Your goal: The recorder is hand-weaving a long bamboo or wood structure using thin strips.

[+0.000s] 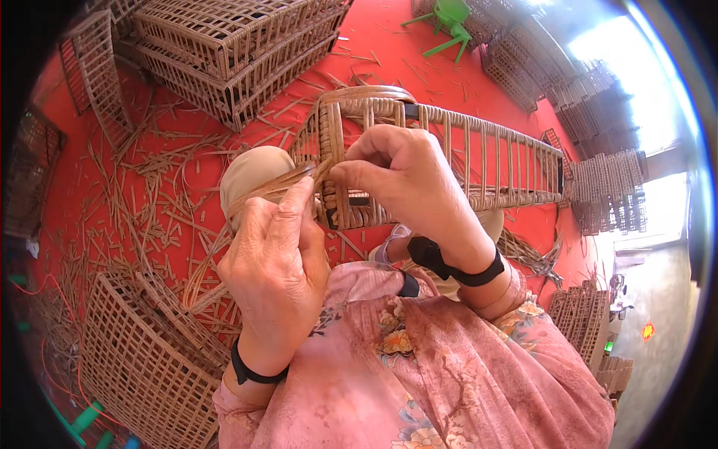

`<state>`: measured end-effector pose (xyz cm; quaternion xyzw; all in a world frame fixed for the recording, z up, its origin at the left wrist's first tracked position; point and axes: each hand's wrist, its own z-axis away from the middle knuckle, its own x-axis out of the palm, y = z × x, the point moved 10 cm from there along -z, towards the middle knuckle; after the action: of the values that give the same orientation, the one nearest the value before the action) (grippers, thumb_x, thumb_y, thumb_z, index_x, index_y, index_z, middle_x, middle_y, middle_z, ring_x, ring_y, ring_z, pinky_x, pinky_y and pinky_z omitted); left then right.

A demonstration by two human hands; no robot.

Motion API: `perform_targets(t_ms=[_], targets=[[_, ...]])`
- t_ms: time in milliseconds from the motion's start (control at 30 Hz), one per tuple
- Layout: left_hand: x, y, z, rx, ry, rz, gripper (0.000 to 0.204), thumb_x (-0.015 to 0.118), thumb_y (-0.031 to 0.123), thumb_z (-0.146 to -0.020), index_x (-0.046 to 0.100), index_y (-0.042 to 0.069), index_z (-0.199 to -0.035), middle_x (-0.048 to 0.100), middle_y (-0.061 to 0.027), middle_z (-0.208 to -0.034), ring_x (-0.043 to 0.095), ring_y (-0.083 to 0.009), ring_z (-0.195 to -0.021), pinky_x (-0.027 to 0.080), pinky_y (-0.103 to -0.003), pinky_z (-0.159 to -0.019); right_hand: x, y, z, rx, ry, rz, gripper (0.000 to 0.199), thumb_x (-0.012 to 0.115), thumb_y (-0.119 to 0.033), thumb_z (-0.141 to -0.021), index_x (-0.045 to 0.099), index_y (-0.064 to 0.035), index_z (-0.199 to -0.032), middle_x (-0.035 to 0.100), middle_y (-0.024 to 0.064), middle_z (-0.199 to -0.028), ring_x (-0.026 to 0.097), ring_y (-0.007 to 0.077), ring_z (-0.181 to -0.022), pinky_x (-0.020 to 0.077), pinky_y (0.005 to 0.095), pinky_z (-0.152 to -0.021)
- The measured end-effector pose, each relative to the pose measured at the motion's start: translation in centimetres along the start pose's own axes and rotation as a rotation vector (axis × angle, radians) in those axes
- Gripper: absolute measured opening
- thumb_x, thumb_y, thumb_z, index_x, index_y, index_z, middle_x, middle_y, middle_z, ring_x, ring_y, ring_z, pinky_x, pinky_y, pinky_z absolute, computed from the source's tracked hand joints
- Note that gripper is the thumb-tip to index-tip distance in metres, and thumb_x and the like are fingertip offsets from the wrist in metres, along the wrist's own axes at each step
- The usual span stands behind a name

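Note:
A long, narrow wicker panel [486, 161], its rungs wrapped in brown rattan, lies across my legs with its wide end nearest me. At that end my left hand [273, 262] is closed on a flat brown rattan strip [273, 185], its index finger stretched along it toward the panel's corner. Just right of it, my right hand [404, 176] bends over the panel's wrapped end bar [331, 131]. Its thumb tip presses against a short length of strip at the corner, and the fingertips behind are partly hidden. Loose ends of rattan trail past my left hand.
Cut rattan scraps [164, 172] litter the red floor. Stacked wicker baskets [232, 52] stand at the far left, and a woven basket [142, 367] at the near left. A green stool [449, 22] is at the back, with basket stacks [598, 112] along the right.

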<state>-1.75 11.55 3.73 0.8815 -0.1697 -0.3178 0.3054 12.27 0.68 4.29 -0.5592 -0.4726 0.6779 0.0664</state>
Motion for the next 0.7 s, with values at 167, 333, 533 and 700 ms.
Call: perform_targets(t_ms=[167,333,533,700], targets=[[0.1,-0.3,-0.1,-0.068,-0.039,0.018,0.027,0.067,-0.004,-0.089,0.072,0.006,-0.113,0.056,-0.0083,-0.079,0.055,-0.0182,-0.061,0.045,-0.032,-0.055,0.5,0.8,-0.1,0.051,-0.079,-0.082,0.024,0.074,-0.018,-0.083,0.072,0.0061,-0.087,0.064,0.0109,-0.062,0.057,0.0115,-0.056,0.0467,0.0315,-0.052],[0.2,-0.8,-1.0,-0.118,-0.114,0.152,0.022,0.065,-0.004,-0.089,0.072,0.002,-0.109,0.056,-0.0100,-0.078,0.056,-0.0201,-0.065,0.046,-0.033,-0.060,0.5,0.6,-0.1,0.025,-0.085,-0.101,0.024,0.073,-0.018,-0.083,0.071,0.0064,-0.087,0.062,0.0084,-0.061,0.055,0.0092,-0.057,0.0458,0.0308,-0.051],[0.3,0.3,-1.8,0.001,-0.183,0.080,0.022,0.067,-0.002,-0.083,0.071,0.004,-0.104,0.061,-0.0130,-0.083,0.065,-0.0333,-0.072,0.051,-0.042,-0.062,0.6,1.0,0.0,0.076,-0.101,-0.139,0.025,0.072,-0.018,-0.082,0.070,0.0069,-0.086,0.063,0.0086,-0.063,0.056,0.0095,-0.058,0.0472,0.0310,-0.053],[0.1,-0.5,-3.0,-0.009,-0.250,0.110,0.020,0.067,-0.002,-0.083,0.070,0.002,-0.102,0.062,-0.0129,-0.087,0.065,-0.0341,-0.075,0.052,-0.042,-0.064,0.6,0.7,-0.2,0.048,-0.093,-0.135,0.026,0.072,-0.019,-0.081,0.070,0.0071,-0.086,0.063,0.0090,-0.063,0.057,0.0105,-0.059,0.0475,0.0320,-0.054]])
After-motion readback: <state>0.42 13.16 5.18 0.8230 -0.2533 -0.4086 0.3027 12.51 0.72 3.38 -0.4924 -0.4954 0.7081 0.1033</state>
